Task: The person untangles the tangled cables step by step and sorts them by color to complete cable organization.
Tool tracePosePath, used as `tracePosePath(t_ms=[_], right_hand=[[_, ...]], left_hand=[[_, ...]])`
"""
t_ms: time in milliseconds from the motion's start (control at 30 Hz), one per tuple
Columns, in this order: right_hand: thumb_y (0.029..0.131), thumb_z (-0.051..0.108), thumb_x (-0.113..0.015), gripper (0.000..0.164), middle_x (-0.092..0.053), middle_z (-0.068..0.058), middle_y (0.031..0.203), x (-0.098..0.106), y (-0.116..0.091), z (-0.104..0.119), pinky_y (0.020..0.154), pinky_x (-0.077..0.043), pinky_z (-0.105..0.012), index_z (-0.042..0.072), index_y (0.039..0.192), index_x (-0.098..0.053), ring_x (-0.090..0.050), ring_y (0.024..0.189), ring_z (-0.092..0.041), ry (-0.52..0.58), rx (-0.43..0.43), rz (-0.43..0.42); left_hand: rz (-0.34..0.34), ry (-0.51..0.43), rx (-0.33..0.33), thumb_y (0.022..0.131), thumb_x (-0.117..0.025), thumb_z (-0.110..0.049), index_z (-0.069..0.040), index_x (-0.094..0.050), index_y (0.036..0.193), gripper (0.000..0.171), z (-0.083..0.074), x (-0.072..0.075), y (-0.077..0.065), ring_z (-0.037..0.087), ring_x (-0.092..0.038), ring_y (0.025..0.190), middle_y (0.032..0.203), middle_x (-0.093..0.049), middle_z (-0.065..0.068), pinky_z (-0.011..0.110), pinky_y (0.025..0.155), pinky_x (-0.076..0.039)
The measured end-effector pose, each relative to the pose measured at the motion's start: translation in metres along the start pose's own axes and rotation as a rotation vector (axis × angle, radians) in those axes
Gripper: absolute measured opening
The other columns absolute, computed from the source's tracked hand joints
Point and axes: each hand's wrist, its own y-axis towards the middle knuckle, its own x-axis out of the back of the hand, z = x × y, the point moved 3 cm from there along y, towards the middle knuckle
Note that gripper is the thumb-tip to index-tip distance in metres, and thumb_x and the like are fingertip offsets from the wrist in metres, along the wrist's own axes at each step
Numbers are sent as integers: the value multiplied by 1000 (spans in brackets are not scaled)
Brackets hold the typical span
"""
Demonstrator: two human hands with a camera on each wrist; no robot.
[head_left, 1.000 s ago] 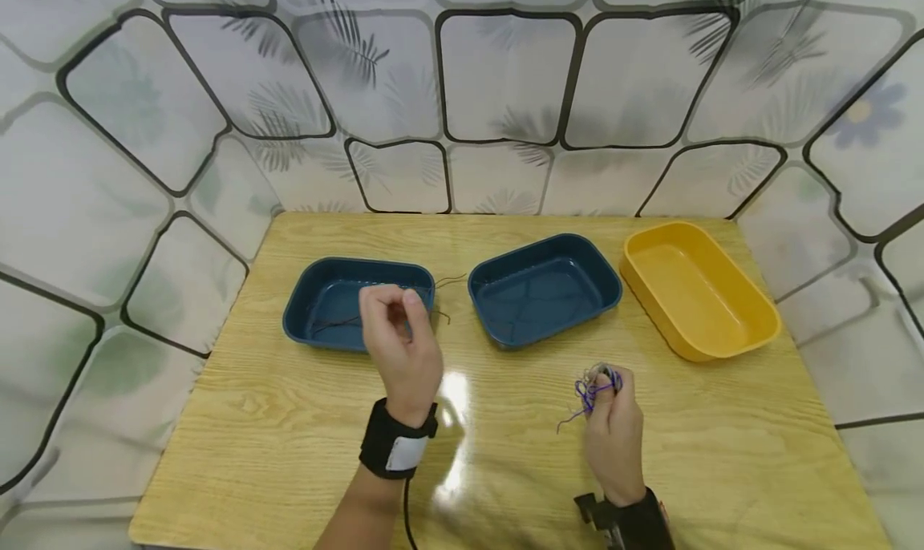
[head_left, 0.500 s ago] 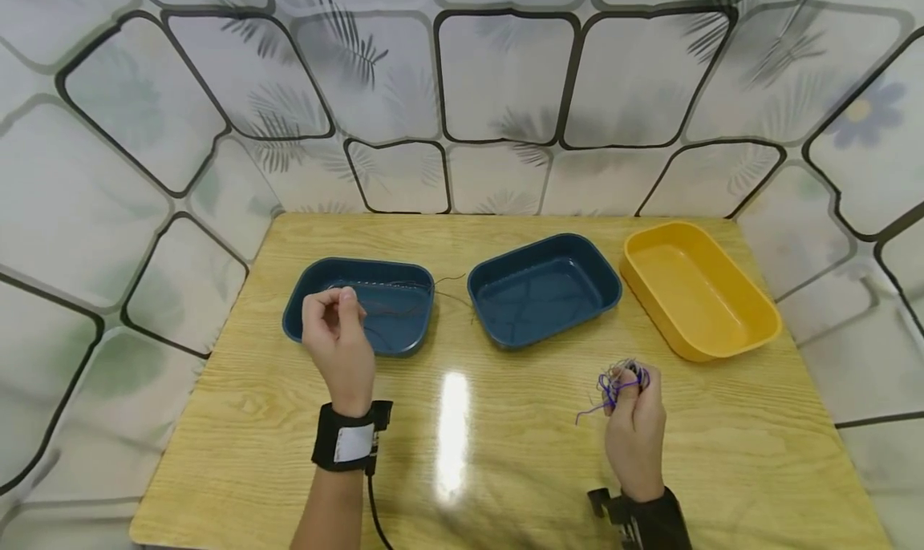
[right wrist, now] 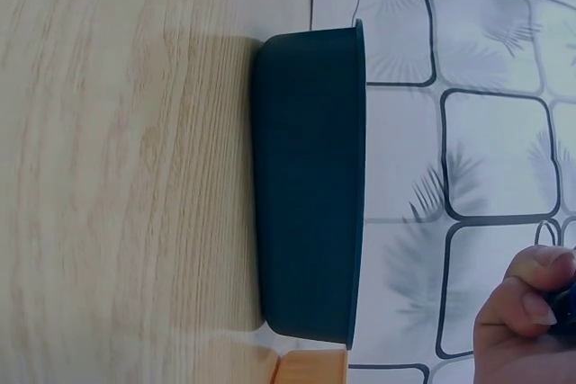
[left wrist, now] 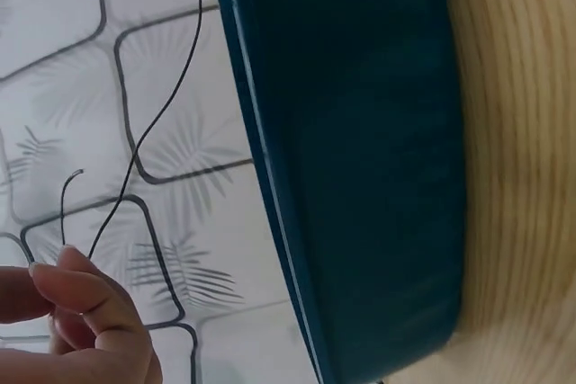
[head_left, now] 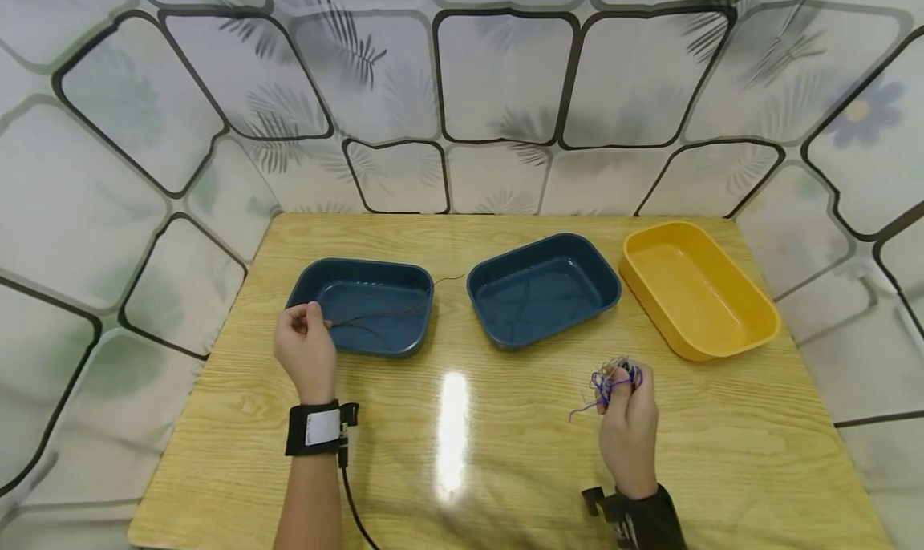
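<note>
At the front left corner of the left blue bin point(head_left: 422, 325), my left hand point(head_left: 306, 353) pinches a thin dark wire point(head_left: 375, 315) between thumb and fingertips. The wire trails rightward across the bin, and an end sticks out past its right rim. In the left wrist view, a short bent end and a long curved length of wire point(left wrist: 139, 150) rise from the pinch. My right hand point(head_left: 631, 438) grips a tangled bundle of purple and grey wires point(head_left: 603, 383) above the table, with a loose purple end hanging left. The right wrist view shows only part of that hand point(right wrist: 517, 312).
A second blue bin point(head_left: 498, 337) stands tilted in the middle of the wooden table point(head_left: 520, 454), and a yellow bin point(head_left: 678, 293) is at the right. Behind them hangs a patterned curtain point(head_left: 505, 77). A black cable point(head_left: 354, 506) runs from my left wristband.
My left hand has moved left, from over the left bin's right side to its front left corner, drawing the wire along. My right hand has shifted slightly right, still gripping the bundle.
</note>
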Motion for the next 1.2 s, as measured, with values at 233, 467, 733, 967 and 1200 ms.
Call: tracePosePath(t_ms=[233,467,733,967,1200], right_hand=[[111,9,-33,25,-50,-9,82,-3,-1,-1,55,-43,-23,-10,111,-49,-49,61,-23,9,-3,14],[111,7,-32,23,-49,-10,81,-2,1,-1,55,-42,-25,-10,115,-48,-48,62,-22,29,5,33],[110,5,-32,22,-50,-11,81,0,1,-2,55,-42,-25,-9,117,-48,-48,62,-20,22,12,36],[110,5,-32,22,-49,-13,80,1,3,0,55,-41,-26,-11,115,-47,-47,61,-20,32,32,29],[110,4,-31,23,-52,-13,85,1,4,1,56,-42,-23,-12,115,-46,-48,62,-22,39,23,23]], left_hand=[[-3,152,25,100,-60,-8,9,-63,96,18,16,1,6,4,-48,62,75,-54,4,22,60,-38],[-2,196,63,100,-60,-9,11,-68,103,22,23,2,7,10,-47,70,82,-57,9,22,64,-38],[-29,201,73,99,-61,-8,11,-71,108,23,21,4,7,10,-48,72,89,-64,16,22,67,-38],[-10,130,-45,100,-62,-9,10,-71,108,22,4,2,-2,10,-49,75,94,-63,18,23,69,-38],[160,-46,-250,100,-64,-5,8,-71,109,18,-32,-15,-35,10,-54,78,95,-60,19,22,68,-43]])
